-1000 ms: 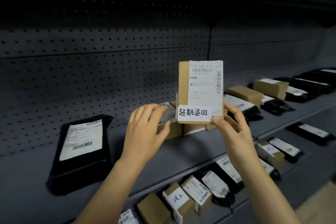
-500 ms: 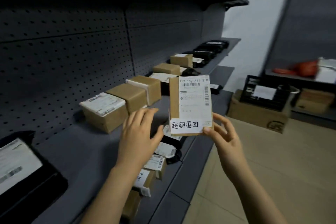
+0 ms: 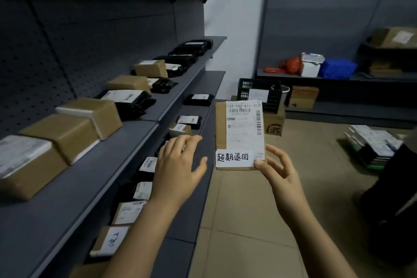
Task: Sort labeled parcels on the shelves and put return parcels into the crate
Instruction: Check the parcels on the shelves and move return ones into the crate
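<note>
On the head camera, my right hand [image 3: 277, 171] pinches the lower corner of the return parcel [image 3: 240, 135], which is upright in the air just off the shelves [image 3: 135, 142]. My left hand [image 3: 178, 165] hovers open and holds nothing. I would steady the parcel with the left hand, then carry it to the black crate [image 3: 244, 88], whose near side the parcel hides and whose inside I cannot see.

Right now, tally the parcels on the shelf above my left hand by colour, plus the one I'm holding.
Brown boxes: 5
Black bags: at least 3; the far ones merge together
Held box in right hand: 1
Total: at least 9
</note>
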A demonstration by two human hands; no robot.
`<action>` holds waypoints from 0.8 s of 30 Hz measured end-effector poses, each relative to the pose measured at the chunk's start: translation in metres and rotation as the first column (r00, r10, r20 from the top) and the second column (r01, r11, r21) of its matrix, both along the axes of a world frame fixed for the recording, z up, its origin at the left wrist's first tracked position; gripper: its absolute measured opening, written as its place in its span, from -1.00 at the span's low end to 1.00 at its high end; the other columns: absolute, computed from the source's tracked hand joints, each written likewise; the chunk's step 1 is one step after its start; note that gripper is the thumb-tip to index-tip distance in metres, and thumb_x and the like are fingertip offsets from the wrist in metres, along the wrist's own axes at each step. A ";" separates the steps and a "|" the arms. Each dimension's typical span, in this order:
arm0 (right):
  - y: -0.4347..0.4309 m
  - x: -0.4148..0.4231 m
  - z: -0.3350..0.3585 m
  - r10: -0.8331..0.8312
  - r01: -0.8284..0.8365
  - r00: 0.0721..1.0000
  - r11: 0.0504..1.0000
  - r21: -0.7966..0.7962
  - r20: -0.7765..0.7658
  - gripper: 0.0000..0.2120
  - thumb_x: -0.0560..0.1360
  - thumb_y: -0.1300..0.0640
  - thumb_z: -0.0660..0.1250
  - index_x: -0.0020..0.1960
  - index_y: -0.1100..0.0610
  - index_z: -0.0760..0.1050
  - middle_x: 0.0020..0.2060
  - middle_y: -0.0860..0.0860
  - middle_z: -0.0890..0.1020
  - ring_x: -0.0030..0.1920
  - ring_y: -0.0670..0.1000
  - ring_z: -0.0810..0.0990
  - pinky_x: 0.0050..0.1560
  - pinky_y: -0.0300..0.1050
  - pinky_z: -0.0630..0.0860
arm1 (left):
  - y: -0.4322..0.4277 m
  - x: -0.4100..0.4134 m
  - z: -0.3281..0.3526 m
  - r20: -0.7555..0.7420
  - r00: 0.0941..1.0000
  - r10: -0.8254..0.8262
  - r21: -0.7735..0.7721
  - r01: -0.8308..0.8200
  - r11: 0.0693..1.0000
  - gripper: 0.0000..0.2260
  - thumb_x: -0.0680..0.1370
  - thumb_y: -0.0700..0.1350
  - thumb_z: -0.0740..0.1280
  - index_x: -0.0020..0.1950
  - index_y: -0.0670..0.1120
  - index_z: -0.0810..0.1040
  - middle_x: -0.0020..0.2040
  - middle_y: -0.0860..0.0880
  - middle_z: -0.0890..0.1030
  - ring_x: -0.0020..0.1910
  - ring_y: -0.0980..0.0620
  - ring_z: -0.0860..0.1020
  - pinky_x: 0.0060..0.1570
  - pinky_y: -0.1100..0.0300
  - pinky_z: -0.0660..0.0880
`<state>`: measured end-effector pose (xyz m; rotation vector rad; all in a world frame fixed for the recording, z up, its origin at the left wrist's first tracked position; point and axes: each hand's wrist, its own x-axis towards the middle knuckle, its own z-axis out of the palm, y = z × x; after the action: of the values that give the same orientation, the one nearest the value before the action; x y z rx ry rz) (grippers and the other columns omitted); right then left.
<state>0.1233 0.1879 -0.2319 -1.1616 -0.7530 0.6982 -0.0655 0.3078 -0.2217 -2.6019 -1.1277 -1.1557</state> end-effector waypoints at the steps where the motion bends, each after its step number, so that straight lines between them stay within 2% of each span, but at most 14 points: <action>1: 0.000 0.012 -0.001 -0.015 0.015 1.000 1.000 -0.004 0.000 -0.61 0.46 0.25 0.43 0.25 0.06 0.47 -0.01 -0.01 0.72 -0.01 -0.07 0.68 -0.10 -0.38 0.53 | 0.003 0.015 -0.001 -0.004 1.000 -0.017 -0.002 0.017 1.000 -0.62 0.47 -0.05 0.44 0.26 -0.08 0.51 0.12 0.00 0.54 0.13 -0.04 0.49 0.13 0.00 0.44; 5: 0.008 0.068 -0.007 -0.069 0.069 0.998 0.997 -0.039 0.007 -0.61 0.46 0.23 0.43 0.24 0.02 0.47 0.01 -0.02 0.71 0.03 -0.07 0.68 -0.04 -0.28 0.55 | 0.018 0.077 -0.008 -0.014 0.998 -0.068 0.000 0.068 0.998 -0.63 0.48 -0.04 0.42 0.26 -0.07 0.51 0.11 0.00 0.55 0.12 -0.03 0.48 0.11 0.05 0.42; 10: 0.024 0.139 -0.017 -0.097 0.098 0.995 0.994 -0.055 0.019 -0.63 0.47 0.25 0.42 0.23 0.02 0.49 -0.01 -0.03 0.71 0.02 -0.16 0.66 -0.10 -0.40 0.53 | 0.040 0.152 -0.018 -0.029 0.997 -0.077 0.001 0.077 0.997 -0.62 0.44 -0.07 0.46 0.22 -0.08 0.52 0.09 -0.02 0.55 0.10 -0.05 0.50 0.09 0.03 0.43; 17: 0.063 0.214 -0.027 -0.122 0.121 0.993 0.990 -0.079 -0.002 -0.63 0.47 0.26 0.42 0.24 0.04 0.49 0.03 0.01 0.69 0.01 -0.20 0.65 -0.09 -0.40 0.52 | 0.080 0.232 -0.028 -0.064 0.991 -0.118 -0.016 0.117 0.993 -0.64 0.43 -0.08 0.46 0.19 -0.07 0.53 0.06 -0.01 0.55 0.08 -0.05 0.51 0.10 0.02 0.43; 24: 0.138 0.267 -0.039 -0.160 0.156 0.987 0.980 -0.120 -0.019 -0.61 0.47 0.23 0.42 0.26 0.06 0.48 0.04 0.02 0.69 0.04 -0.16 0.66 -0.03 -0.33 0.53 | 0.166 0.290 -0.038 -0.093 0.984 -0.154 0.015 0.156 0.988 -0.65 0.41 -0.10 0.49 0.16 -0.08 0.54 0.04 -0.02 0.56 0.05 -0.06 0.52 0.09 0.02 0.45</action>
<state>0.3905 0.3257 -0.2707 -1.3021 -0.5942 0.6312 0.2244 0.4737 -0.2596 -2.7357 -0.9038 -1.0552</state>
